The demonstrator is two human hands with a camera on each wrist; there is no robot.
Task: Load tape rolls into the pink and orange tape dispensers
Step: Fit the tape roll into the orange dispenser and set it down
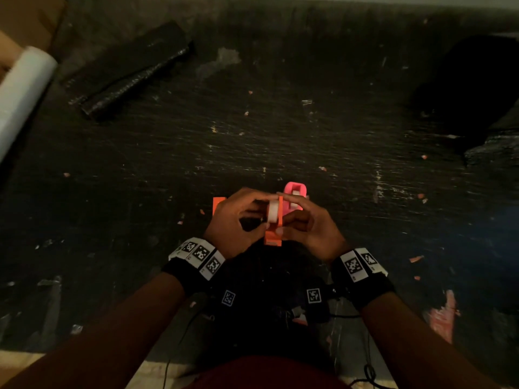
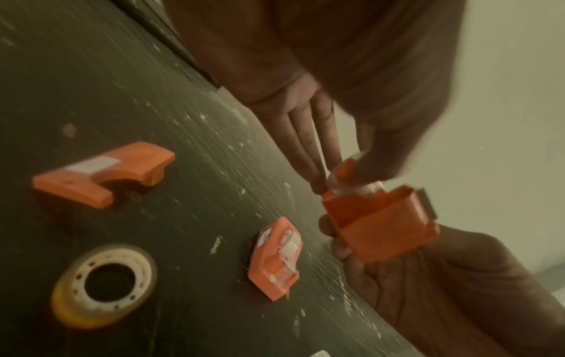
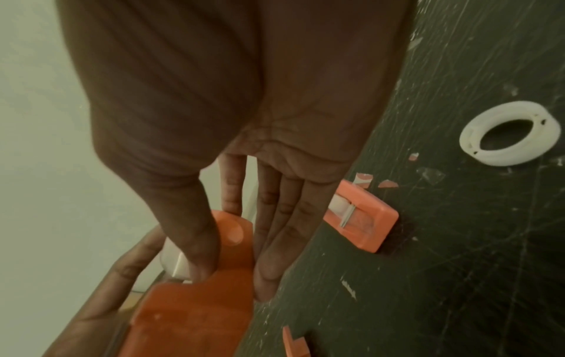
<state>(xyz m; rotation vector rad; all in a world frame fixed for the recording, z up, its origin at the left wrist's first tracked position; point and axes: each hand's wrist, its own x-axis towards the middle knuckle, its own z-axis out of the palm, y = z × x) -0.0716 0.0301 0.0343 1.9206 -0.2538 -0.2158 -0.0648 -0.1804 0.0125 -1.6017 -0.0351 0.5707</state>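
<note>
I hold the open orange dispenser (image 2: 382, 227) in the curled fingers of my left hand (image 1: 233, 220), lifted clear of the dark table (image 1: 280, 122) just in front of me, while my right hand (image 1: 311, 226) pinches the small white tape roll (image 1: 272, 211) between thumb and forefinger, the other fingers straight alongside the shell. The roll stands on edge, partly inside the shell, its axle running across from wall to wall. The dispenser's long axis seems to run towards me, cutter end nearer my body in the head view. Both pieces look light and rigid, I'd guess; the thin walls may flex, so I'd grip them by the flat sides and keep off the blade. The roll's smooth rim may slip, so its edges are the better hold. The pink dispenser (image 1: 293, 199) stands just beyond my hands, a roll showing in it.
</note>
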